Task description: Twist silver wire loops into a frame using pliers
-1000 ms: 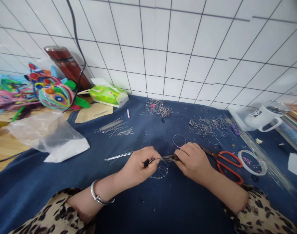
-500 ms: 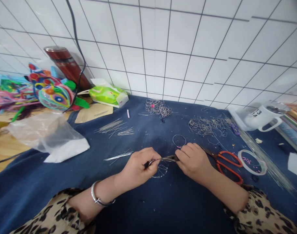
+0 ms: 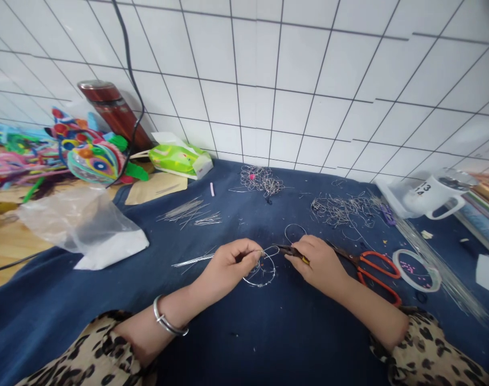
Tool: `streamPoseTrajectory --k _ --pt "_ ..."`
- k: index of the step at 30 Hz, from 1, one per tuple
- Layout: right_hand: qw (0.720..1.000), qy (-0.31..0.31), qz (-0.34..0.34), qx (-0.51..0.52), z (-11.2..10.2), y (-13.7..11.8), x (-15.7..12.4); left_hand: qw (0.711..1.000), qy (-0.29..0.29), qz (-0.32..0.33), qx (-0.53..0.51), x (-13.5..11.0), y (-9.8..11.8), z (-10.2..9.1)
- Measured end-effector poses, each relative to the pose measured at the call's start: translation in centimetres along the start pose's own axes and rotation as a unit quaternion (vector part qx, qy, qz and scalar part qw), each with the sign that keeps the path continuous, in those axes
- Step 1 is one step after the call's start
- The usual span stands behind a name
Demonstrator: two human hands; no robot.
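Observation:
My left hand [image 3: 237, 264] pinches a piece of thin silver wire bent into rings; a round wire ring [image 3: 275, 276] hangs below the fingers and a smaller loop points right. My right hand [image 3: 317, 261] is wrapped round dark pliers [image 3: 295, 253] with a bit of yellow on the handle. The pliers' tips are at or just beside the small loop; I cannot tell whether they touch it. Behind my right hand lies a separate wire ring [image 3: 295, 225], partly hidden by the fingers. Straight wire pieces [image 3: 193, 260] lie left of my left hand.
Orange-handled scissors [image 3: 377, 266] and a round dish of pink beads [image 3: 436, 279] lie at right, near long wires [image 3: 441, 262]. Tangled wire [image 3: 343, 208] lies behind. A white mug [image 3: 439, 195], tissue pack [image 3: 182, 156], plastic bag [image 3: 83, 220] and red flask [image 3: 115, 115] stand around.
The pliers' tips have drawn back right from my left fingers, and a small wire loop now shows between. The wire ring under my left hand has risen slightly and turned.

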State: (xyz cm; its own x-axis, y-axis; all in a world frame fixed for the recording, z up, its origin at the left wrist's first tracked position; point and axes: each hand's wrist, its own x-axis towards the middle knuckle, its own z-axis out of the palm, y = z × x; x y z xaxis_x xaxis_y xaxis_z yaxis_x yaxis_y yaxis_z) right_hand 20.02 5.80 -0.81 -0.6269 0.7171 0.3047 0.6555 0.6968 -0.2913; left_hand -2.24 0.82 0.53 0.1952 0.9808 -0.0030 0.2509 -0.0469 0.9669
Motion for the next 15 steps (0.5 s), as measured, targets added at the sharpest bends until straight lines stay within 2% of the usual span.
streamPoseTrajectory --k 4,8,15 --pt "0.998 -0.035 0.027 0.044 -0.7 -0.2 0.2 0.999 0.032 -0.014 -0.034 0.1 -0.3 0.0" --pt "0.997 -0.054 0.010 0.051 -0.8 -0.5 0.3 0.998 0.050 -0.006 -0.048 0.0 -0.3 0.2" --pt "0.997 -0.048 -0.004 0.058 -0.3 -1.0 0.0 0.999 0.013 0.003 -0.049 -0.3 0.0 0.3"
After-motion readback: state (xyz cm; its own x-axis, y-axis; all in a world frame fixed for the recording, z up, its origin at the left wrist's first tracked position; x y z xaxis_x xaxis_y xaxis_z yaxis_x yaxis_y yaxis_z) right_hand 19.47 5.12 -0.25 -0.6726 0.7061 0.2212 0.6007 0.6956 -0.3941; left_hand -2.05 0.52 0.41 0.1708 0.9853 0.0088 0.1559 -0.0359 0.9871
